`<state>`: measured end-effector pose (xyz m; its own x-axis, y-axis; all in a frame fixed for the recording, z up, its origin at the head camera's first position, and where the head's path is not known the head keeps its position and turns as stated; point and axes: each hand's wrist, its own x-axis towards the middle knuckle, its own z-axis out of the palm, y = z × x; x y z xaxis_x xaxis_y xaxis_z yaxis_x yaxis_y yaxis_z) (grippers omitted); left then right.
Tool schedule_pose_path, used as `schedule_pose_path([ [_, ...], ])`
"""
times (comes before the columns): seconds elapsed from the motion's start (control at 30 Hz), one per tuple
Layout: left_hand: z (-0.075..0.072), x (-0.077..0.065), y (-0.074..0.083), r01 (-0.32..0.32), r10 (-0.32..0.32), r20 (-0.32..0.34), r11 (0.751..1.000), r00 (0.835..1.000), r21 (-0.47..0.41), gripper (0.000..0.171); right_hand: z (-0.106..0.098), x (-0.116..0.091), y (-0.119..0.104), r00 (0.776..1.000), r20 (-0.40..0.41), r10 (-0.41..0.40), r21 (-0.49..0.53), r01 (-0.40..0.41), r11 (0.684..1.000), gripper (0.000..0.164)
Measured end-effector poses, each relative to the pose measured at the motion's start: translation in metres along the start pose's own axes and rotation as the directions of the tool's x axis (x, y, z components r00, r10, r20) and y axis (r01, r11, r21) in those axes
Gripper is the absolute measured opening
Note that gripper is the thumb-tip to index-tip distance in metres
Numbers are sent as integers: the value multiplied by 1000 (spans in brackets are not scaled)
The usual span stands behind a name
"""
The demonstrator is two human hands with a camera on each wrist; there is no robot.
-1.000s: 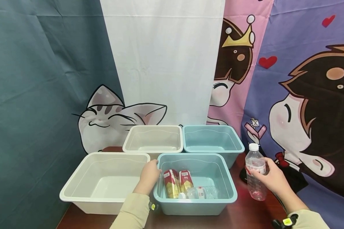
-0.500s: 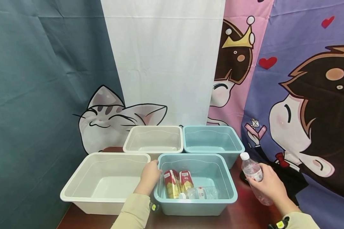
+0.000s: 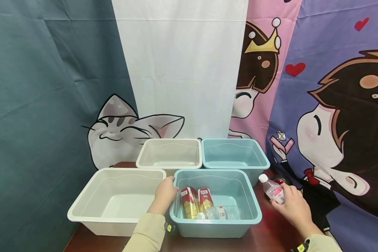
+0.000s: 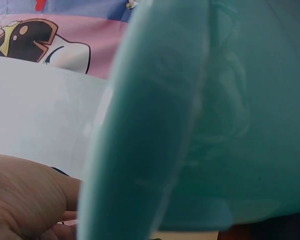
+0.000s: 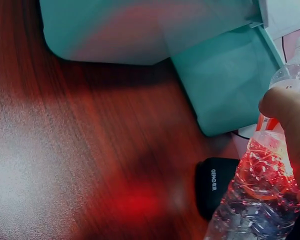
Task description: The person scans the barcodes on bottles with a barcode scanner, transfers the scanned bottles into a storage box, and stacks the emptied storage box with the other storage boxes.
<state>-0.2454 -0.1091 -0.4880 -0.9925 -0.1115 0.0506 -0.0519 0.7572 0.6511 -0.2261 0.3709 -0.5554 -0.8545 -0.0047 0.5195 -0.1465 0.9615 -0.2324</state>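
Note:
My right hand grips a clear plastic bottle with a white cap. The bottle tilts, cap toward the bins, just right of the front blue bin. In the right wrist view the thumb lies across the bottle, which glows red in its middle. My left hand holds the left rim of the front blue bin, between it and the front white bin. Inside the blue bin lie red-and-gold cans and another clear bottle. The left wrist view shows the blue rim up close, the fingertips mostly hidden.
Behind stand a second white bin and a second blue bin. A black object with white lettering sits on the dark red wooden table. A printed curtain hangs behind everything.
The bottle has gone from upright to tilted, its cap swinging left toward the blue bins. My right hand has moved slightly left and turned. The left hand stays in place.

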Motion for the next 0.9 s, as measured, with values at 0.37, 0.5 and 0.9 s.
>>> schedule_pose_path([
  [0.37, 1, 0, -1, 9, -9, -1, 1000, 1000, -13, 51, 9, 0, 2, 998, -35, -61, -75, 58, 996, 80],
  [0.5, 2, 1, -1, 8, -8, 1, 1000, 1000, -11, 51, 11, -1, 4, 996, -54, -70, -80, 66, 995, 80],
  [0.9, 2, 1, -2, 5, -5, -4, 1000, 1000, -6, 50, 4, 5, 0, 985, -127, -115, -51, 109, 993, 80],
])
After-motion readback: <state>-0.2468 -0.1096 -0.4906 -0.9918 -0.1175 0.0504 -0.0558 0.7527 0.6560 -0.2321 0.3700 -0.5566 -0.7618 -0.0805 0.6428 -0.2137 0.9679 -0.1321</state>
